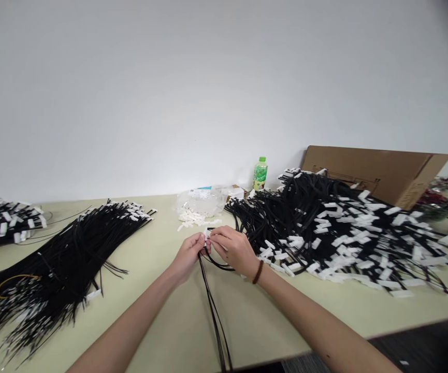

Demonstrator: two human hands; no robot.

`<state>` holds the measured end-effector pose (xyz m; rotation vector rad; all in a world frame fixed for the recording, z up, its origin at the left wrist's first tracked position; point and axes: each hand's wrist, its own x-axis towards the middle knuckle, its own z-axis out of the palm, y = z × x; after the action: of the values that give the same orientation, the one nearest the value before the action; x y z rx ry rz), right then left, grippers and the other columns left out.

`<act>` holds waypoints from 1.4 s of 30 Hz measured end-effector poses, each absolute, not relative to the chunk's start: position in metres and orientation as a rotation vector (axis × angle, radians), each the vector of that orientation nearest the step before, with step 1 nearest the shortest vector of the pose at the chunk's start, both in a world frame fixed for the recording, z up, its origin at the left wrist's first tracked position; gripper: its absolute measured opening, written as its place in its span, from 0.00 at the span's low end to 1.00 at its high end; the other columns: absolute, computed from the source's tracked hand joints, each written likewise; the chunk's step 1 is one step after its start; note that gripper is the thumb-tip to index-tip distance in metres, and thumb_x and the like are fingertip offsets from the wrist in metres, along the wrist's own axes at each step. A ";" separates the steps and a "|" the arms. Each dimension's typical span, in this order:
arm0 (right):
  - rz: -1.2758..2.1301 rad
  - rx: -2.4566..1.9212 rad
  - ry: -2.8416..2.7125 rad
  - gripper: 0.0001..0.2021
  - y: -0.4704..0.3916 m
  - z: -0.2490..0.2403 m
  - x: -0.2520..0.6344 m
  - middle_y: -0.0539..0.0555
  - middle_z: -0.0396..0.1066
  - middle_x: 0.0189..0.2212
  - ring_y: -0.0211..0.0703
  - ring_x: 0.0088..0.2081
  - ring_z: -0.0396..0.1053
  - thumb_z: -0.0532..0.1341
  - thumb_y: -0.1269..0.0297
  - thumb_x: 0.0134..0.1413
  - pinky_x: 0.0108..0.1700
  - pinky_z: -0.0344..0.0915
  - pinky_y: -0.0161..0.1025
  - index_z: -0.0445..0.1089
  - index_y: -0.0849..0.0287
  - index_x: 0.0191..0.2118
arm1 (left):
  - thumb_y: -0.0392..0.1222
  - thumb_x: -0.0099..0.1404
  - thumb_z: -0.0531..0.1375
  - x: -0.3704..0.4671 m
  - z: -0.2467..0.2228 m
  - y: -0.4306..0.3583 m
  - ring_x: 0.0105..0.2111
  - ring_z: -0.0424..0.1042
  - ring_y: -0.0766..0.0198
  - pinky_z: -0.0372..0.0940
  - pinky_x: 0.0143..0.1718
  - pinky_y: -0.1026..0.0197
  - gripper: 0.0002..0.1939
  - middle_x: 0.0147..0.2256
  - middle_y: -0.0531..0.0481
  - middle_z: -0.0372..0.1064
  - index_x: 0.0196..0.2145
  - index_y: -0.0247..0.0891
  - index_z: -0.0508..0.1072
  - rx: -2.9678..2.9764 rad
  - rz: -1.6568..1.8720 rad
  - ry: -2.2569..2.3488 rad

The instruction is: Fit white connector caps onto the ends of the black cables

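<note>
Near the middle of the table, my left hand (189, 253) is closed on a small white connector (207, 236) with black cables (211, 300) running from it. The cables hang down toward the table's front edge, and one loops to the right. My right hand (236, 249), with a dark band at the wrist, pinches at the same connector from the right, its fingertips on a thin black cable end. The two hands nearly touch. Just beyond them lies a heap of small white connectors (192, 217) by a clear plastic bag (204, 199).
A large pile of black cables with white connectors (340, 228) covers the right side. Behind it leans a cardboard box (371, 171). A green-capped bottle (260, 174) stands by the wall. Black cable bundles (72, 248) lie left on the pale table (161, 331).
</note>
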<state>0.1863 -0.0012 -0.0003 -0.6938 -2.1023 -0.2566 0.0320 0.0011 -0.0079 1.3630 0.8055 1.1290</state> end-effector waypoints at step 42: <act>-0.240 -0.692 -2.126 0.10 -0.001 0.000 0.186 0.55 0.69 0.32 0.39 0.34 0.66 0.51 0.71 0.59 0.37 0.64 0.34 0.67 0.61 0.31 | 0.56 0.57 0.55 0.032 -0.007 0.000 0.25 0.57 0.66 0.53 0.30 0.63 0.19 0.23 0.52 0.59 0.23 0.36 0.64 1.377 1.116 0.817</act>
<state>0.1862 -0.0014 -0.0001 -0.6921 -2.1264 -0.2397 0.0319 0.0004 -0.0068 1.3768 0.8172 1.1157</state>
